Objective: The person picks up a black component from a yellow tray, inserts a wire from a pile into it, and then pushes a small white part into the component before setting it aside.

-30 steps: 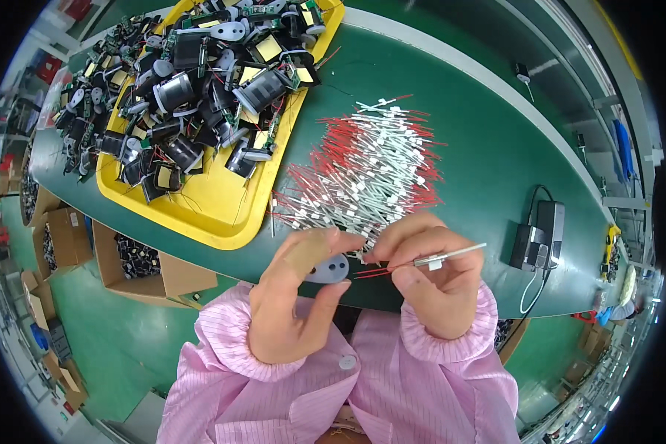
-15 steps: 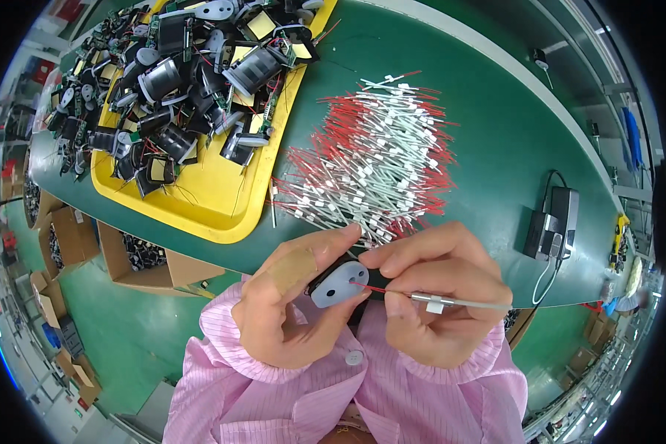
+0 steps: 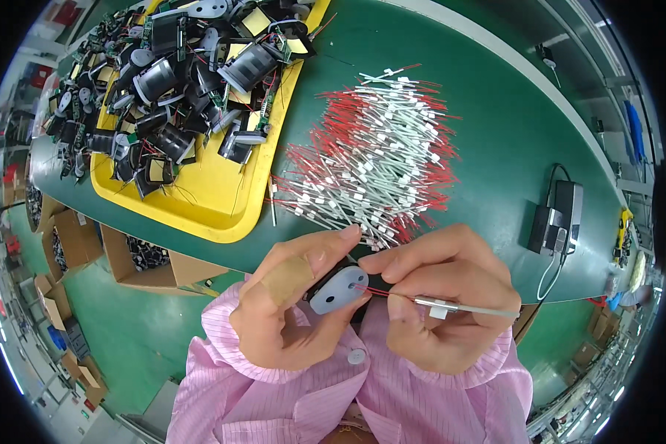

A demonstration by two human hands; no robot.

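Note:
Between its thumb and fingers, my left hand (image 3: 277,303) holds a small black part with a grey oval end cap (image 3: 340,289). The cap faces up and to the right and has several holes. My right hand (image 3: 451,296) pinches a white-sleeved wire lead (image 3: 470,308) with a small white tag (image 3: 439,311). Thin red wire ends (image 3: 376,291) run from the pinch to a hole in the cap; how deep they reach is too small to tell. Just beyond my hands lies a heap of similar red and white wire leads (image 3: 381,159).
A yellow tray (image 3: 200,222) at the far left holds many black parts with grey caps and green circuit boards, with more piled beside it. On the right of the green table (image 3: 496,192) sits a black power adapter (image 3: 557,222) with a cable. Cardboard boxes (image 3: 129,270) stand below left.
My right hand has shifted slightly right with the wire lead. The cap has tilted a little in my left hand, and more of the red wire ends shows at the hole.

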